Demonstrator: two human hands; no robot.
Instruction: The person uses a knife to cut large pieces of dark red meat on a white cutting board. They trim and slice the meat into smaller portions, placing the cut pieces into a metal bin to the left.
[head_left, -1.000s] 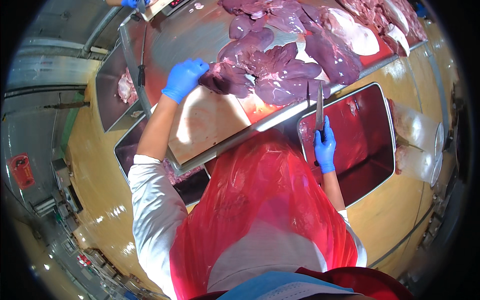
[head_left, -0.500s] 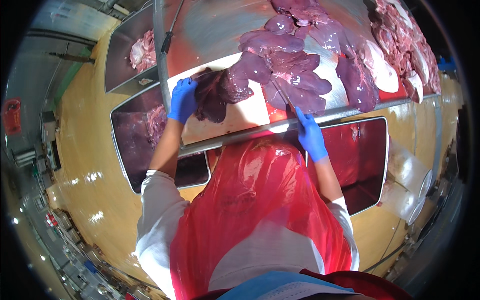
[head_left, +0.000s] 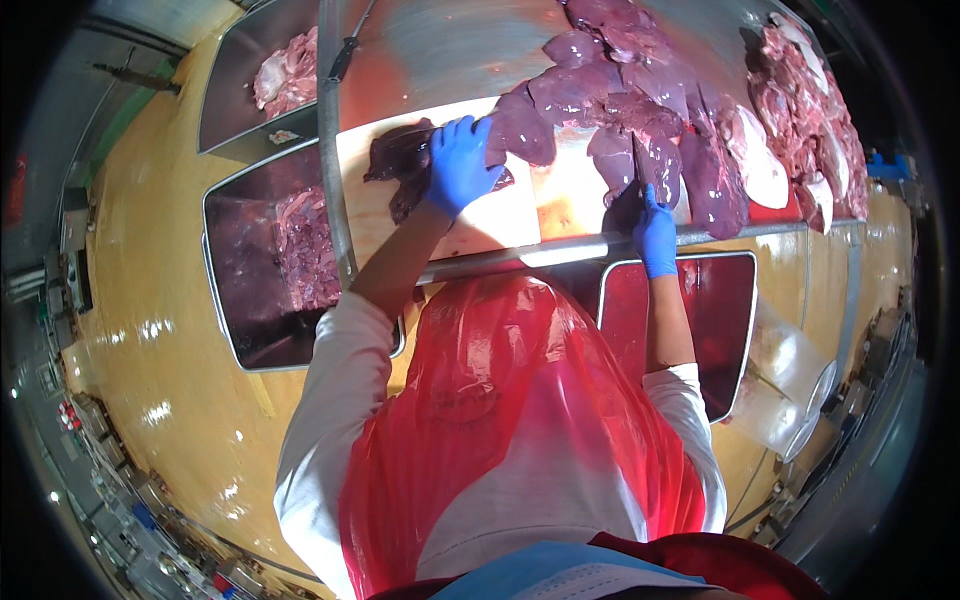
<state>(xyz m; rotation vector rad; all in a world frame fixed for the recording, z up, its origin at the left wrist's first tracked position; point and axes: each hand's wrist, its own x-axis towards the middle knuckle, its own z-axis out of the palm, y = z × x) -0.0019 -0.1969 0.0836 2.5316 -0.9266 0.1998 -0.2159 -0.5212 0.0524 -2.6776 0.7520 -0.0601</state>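
Note:
On the white cutting board (head_left: 500,225) lies a dark, glossy piece of liver (head_left: 400,160). My left hand (head_left: 461,165), in a blue glove, is closed over its right part, fingers bent away from me and partly hidden. To the right, my gloved right hand (head_left: 656,243) grips a knife (head_left: 641,165), its thin blade pointing away from me. The blade lies over a liver lobe (head_left: 660,168), and the handle is mostly covered by my fingers. More purple livers (head_left: 575,95) are heaped beyond both hands.
A sharpening steel (head_left: 344,58) rests along the table's left rail. Pale, pink meat cuts (head_left: 805,130) are piled at the far right. Metal bins stand at the left with trimmings (head_left: 308,245) and meat (head_left: 288,72); another bin (head_left: 735,330) is below the front rail (head_left: 590,248).
My left hand has moved right across the dark liver. My right hand and the knife have shifted right, and the livers near them now lie farther right, baring more of the board.

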